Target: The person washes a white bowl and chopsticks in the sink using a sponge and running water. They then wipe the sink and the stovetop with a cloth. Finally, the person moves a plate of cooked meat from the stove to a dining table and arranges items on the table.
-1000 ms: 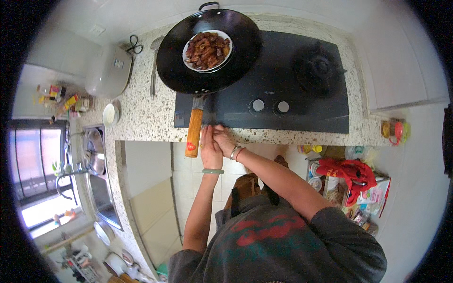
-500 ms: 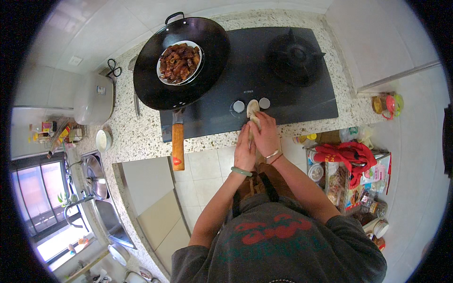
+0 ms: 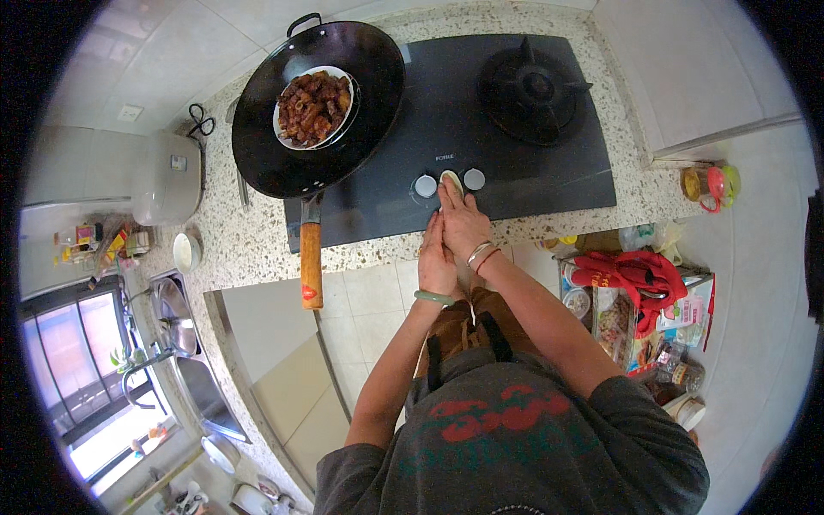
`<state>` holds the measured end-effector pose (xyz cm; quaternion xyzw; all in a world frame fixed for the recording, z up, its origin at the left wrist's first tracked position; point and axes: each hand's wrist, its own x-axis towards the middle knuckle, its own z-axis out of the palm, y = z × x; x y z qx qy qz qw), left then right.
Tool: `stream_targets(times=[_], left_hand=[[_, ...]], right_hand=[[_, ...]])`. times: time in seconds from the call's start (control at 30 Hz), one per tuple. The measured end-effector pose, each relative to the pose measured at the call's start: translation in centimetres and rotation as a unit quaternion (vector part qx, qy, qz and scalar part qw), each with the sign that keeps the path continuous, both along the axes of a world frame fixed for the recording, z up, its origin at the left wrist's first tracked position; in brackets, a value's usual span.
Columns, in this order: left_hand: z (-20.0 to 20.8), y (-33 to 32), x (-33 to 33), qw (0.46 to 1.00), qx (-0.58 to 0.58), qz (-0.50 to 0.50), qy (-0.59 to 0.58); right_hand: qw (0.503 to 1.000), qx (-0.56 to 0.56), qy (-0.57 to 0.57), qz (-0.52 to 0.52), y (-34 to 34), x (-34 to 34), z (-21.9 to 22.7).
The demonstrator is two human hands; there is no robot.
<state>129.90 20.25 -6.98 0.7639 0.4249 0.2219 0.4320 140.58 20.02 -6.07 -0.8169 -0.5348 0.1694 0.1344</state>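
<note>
My right hand (image 3: 464, 225) reaches over the front edge of the hob, its fingers stretched forward on a pale, oval-ended thing (image 3: 451, 178) between two round knobs. The fingers cover most of that thing, so its kind does not show. My left hand (image 3: 438, 261) lies against the right one, fingers straight and close together at the counter edge; whatever is under its palm is hidden. To the left, a black wok (image 3: 249, 129) with a wooden handle (image 3: 311, 266) stands on the black glass hob (image 3: 412, 120). Inside it a white bowl (image 3: 284, 137) holds browned, glossy pieces of food.
A bare burner (image 3: 538, 86) sits at the hob's right. Left on the speckled counter (image 3: 225, 245) are a white bowl (image 3: 186, 252) and a sink (image 3: 202, 395). Jars (image 3: 705, 184) stand at the far right; a red cloth (image 3: 635, 279) lies over a packed shelf below.
My right hand has slid forward over the pale thing, its fingers now straighter and covering more of it. My left hand stays close beside it. The whole view has shifted slightly.
</note>
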Motion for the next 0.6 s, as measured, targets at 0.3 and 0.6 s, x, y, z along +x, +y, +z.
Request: stream_targets(times=[0.3,0.6], left_hand=[[1.0,-1.5,-1.0,0.998,-0.064,0.012,-0.008],[1.4,-2.9,-3.2,0.986,-0.125,0.088,-0.071]], right_hand=[[0.998,0.019,0.049,0.046,-1.9,-0.6,-0.8],[0.953,0.219,0.186,0.092,-3.5,-1.7,-1.4]])
